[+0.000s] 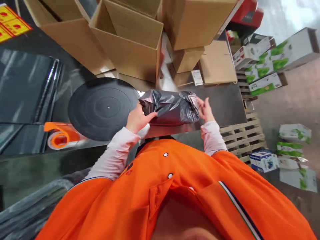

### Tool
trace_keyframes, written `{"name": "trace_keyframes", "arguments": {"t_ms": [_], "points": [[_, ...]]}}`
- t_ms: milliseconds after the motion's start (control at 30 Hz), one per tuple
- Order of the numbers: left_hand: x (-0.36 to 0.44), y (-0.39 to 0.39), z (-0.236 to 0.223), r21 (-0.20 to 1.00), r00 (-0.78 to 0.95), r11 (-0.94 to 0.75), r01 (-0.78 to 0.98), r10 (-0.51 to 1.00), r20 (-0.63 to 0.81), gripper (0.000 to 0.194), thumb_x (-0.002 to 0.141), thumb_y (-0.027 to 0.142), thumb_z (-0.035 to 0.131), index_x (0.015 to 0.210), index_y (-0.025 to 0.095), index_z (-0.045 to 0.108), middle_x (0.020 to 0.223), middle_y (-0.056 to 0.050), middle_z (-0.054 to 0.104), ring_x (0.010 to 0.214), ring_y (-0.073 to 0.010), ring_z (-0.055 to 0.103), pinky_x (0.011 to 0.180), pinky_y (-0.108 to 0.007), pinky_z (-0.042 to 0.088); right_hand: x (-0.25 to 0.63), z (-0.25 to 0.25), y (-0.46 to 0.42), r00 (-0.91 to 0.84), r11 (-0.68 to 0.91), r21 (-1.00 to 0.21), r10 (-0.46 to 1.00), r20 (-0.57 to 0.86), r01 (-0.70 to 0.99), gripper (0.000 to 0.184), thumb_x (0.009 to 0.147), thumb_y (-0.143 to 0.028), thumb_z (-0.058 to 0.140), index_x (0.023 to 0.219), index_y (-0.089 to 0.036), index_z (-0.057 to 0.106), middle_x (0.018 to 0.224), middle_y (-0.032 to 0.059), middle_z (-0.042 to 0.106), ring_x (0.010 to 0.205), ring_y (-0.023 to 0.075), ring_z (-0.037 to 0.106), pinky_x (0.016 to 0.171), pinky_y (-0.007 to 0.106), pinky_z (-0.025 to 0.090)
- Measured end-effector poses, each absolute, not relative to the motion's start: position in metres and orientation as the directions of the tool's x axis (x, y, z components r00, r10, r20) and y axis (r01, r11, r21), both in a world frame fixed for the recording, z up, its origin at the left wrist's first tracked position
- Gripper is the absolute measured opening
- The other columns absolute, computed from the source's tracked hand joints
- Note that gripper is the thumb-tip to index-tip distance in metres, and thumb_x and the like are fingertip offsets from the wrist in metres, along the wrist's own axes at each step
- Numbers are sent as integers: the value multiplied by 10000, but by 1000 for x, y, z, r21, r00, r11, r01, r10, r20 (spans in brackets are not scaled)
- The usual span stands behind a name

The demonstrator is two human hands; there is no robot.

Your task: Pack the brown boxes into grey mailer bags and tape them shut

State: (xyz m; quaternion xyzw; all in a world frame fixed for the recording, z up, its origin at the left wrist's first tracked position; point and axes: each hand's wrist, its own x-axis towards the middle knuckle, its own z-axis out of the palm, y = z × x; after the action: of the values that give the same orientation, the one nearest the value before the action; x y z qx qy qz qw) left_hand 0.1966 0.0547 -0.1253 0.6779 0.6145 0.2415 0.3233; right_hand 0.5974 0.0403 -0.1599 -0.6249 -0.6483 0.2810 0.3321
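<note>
My view takes in the dark workbench (pixel 227 105) running across the upper half of the frame, with an open carton (pixel 135 58) standing at upper centre. Left of centre lies the black turntable (pixel 108 107). Just right of it, at mid-frame, is the black plastic package (pixel 167 110), lying lengthwise by the bench's near edge. I judge it moderately light, with a fairly firm, boxy body under a soft, shiny skin. That film looks slick and likely to slide under fingertips; whether the contents are fragile, I can't tell. I'd take it by both short ends, palms around the body, rather than trust loose film.

An orange tape dispenser (pixel 60 131) sits at lower left of the turntable. The left hand (pixel 137 119) is clasping the package's left end, thumb laid along the near side. The right hand (pixel 205 110) is at the right end, fingers parted, some against the crumpled film; I can't tell whether they pinch it.
</note>
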Motion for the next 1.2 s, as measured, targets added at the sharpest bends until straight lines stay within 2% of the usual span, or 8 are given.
{"name": "trace_keyframes", "arguments": {"t_ms": [100, 200, 300, 400, 567, 700, 967, 1200], "points": [[184, 77, -128, 793, 218, -229, 564, 968, 124, 1070, 603, 568, 996, 1523, 165, 627, 1605, -195, 584, 1542, -407, 501, 1299, -516, 413, 624, -152, 34, -43, 63, -885, 998, 49, 461, 1207, 807, -1049, 448, 1721, -261, 410, 1702, 196, 472, 1337, 318, 663, 991, 478, 634], [170, 108, -130, 814, 331, -341, 470, 923, 195, 864, 607, 717, 949, 1294, 213, 801, 1475, -149, 704, 1437, -374, 598, 1295, -536, 416, 617, -139, 43, -251, 217, -753, 965, 72, 621, 1230, 631, -862, 884, 1643, -246, 555, 1683, 181, 468, 1475, 427, 494, 1154, 577, 523], [168, 124, -124, 813, 364, -387, 434, 902, 234, 576, 677, 818, 850, 856, 271, 869, 1057, -106, 838, 1105, -328, 738, 1168, -560, 537, 600, -130, 56, -388, 364, -579, 917, 88, 729, 648, 853, -669, 819, 1320, -219, 821, 1327, 167, 712, 1298, 407, 577, 1181, 626, 462], [170, 110, -107, 816, 251, -383, 433, 921, 299, 491, 746, 796, 820, 764, 308, 863, 879, -72, 831, 944, -297, 758, 1018, -534, 622, 600, -122, 55, -387, 404, -570, 909, 158, 715, 335, 988, -461, 648, 1083, -249, 890, 1017, 125, 759, 1039, 314, 662, 997, 516, 571], [175, 58, -84, 811, 238, -401, 426, 915, 327, 303, 825, 643, 853, 836, 342, 887, 885, -30, 837, 922, -268, 773, 954, -467, 642, 628, -103, 40, -268, 403, -601, 914, 305, 690, 278, 970, -413, 649, 989, -276, 891, 901, 87, 755, 873, 258, 695, 837, 432, 603], [195, 41, -94, 889, 100, -217, 404, 976, 193, 460, 823, 704, 801, 767, 252, 863, 890, -83, 826, 913, -269, 764, 945, -432, 629, 640, -100, 45, -198, 357, -633, 930, 310, 686, 294, 919, -451, 693, 749, -244, 812, 768, 84, 707, 750, 246, 656, 717, 415, 563], [202, 46, -103, 948, 116, -106, 299, 990, 75, 194, 819, 415, 857, 782, 225, 857, 992, -92, 820, 1053, -275, 720, 1070, -432, 557, 650, -117, 44, -146, 252, -657, 966, 212, 711, 326, 877, -526, 697, 699, -252, 691, 791, 88, 695, 774, 269, 662, 751, 442, 562], [219, 61, -116, 925, -63, 355, 138, 935, -349, 289, 903, 369, 770, 751, 123, 779, 702, -41, 705, 675, -180, 635, 676, -298, 518, 654, -138, 72, 117, -131, -805, 990, -77, 578, 631, 626, -520, 890, 1094, -289, 536, 679, -63, 519, 550, 181, 467, 526, 324, 386]]}}
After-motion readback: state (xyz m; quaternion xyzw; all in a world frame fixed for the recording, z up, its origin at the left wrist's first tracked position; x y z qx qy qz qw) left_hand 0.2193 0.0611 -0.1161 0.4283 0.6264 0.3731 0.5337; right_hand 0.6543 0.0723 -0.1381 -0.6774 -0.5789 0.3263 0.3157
